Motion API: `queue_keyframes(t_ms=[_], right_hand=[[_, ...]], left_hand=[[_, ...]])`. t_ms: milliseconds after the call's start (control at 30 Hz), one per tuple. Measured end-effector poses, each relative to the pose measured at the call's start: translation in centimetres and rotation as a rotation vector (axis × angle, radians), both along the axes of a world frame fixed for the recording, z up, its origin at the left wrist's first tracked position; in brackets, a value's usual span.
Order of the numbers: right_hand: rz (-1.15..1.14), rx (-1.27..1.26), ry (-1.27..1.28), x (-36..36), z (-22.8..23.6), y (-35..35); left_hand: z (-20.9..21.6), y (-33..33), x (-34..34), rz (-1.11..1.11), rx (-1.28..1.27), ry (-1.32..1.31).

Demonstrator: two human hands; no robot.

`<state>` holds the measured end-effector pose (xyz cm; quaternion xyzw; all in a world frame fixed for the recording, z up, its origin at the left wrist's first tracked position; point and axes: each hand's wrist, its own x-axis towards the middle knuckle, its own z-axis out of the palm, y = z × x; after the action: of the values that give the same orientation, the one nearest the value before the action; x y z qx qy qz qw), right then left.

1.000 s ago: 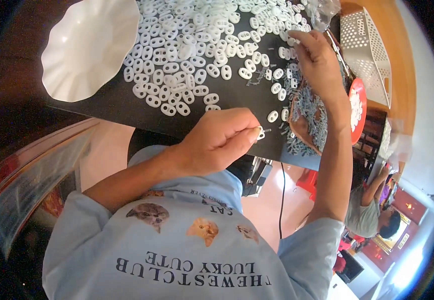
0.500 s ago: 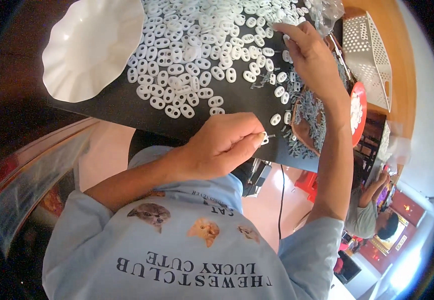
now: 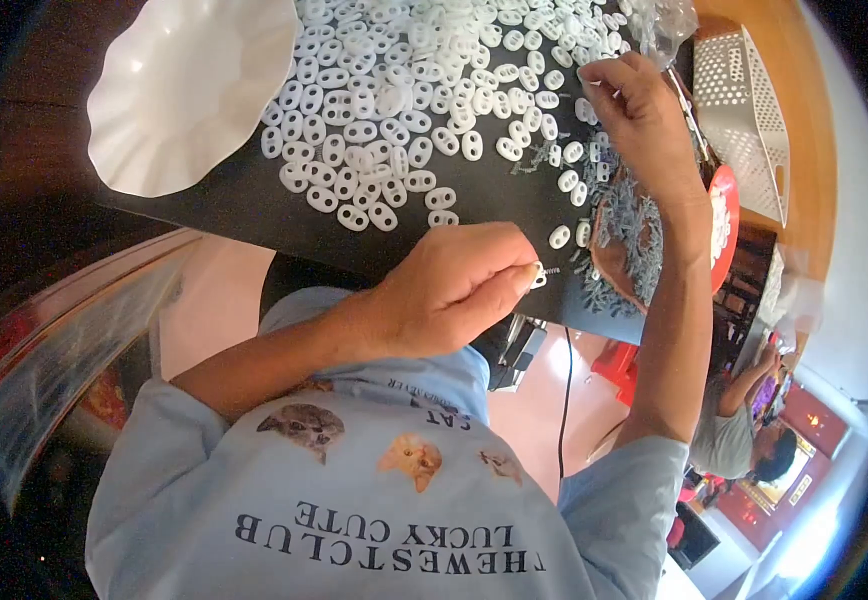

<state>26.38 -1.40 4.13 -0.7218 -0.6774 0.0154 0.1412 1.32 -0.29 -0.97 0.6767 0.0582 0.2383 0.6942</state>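
White piece in left fingers runs lengthwise fore-and-aft, its spring pointing right.

Clearest lane: bare strip of black mat between left hand and right hand; a few loose white pieces edge its right side. Ahead, pile of white pieces blocks low passes. White bowl walls off far left. Right is tight: blue-grey clump beside right forearm, red plate and perforated basket beyond.
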Motion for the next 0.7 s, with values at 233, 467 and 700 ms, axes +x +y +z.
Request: queue_keyframes(t_ms=[233,467,700], right_hand=[[0.059,-0.008,0.010,-0.1,-0.3,-0.2],[0.000,-0.093,-0.047,-0.3,-0.1,-1.4],[-0.029,-0.050,-0.029,-0.4,0.3,-2.0]], left_hand=[[0.0,0.0,0.0,0.000,0.003,0.005],[0.1,0.0,-0.2,-0.009,-0.001,0.011],[0.3,-0.2,-0.2,0.001,-0.058,0.018]])
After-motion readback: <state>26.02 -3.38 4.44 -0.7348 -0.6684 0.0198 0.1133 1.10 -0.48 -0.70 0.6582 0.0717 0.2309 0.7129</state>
